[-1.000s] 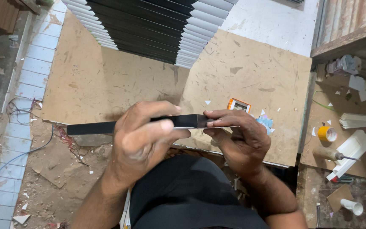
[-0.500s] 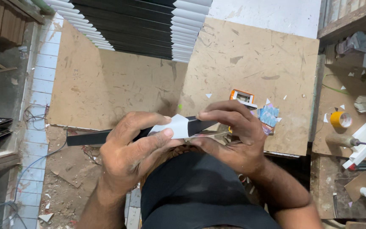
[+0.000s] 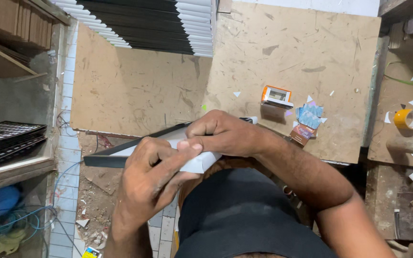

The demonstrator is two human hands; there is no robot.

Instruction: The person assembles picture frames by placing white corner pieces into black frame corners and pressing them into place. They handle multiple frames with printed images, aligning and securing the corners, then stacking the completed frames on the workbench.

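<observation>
I have both hands closed on a long black strip [image 3: 120, 154] with a white face, holding it level in front of my stomach, just above the near edge of the worktop [image 3: 135, 91]. My left hand [image 3: 151, 177] has a clenched grip around the strip near its middle, fingers curled over the top and thumb pressed along the white side. My right hand [image 3: 223, 134] clamps down on it just beside the left, knuckles up, the two hands touching at the thumbs. The strip's dark end sticks out to my left, past the worktop's edge and over the tiled floor [image 3: 68, 157]; a short pale tip shows to the right of my right hand. On the worktop beyond, well apart from my hands, lie a small orange and white box [image 3: 277, 96] and a bunch of small blue packets [image 3: 309, 114]. A stack of black and white strips [image 3: 149, 24] leans at the far edge. A yellow tape roll [image 3: 408, 119] sits on the bench to my right.
</observation>
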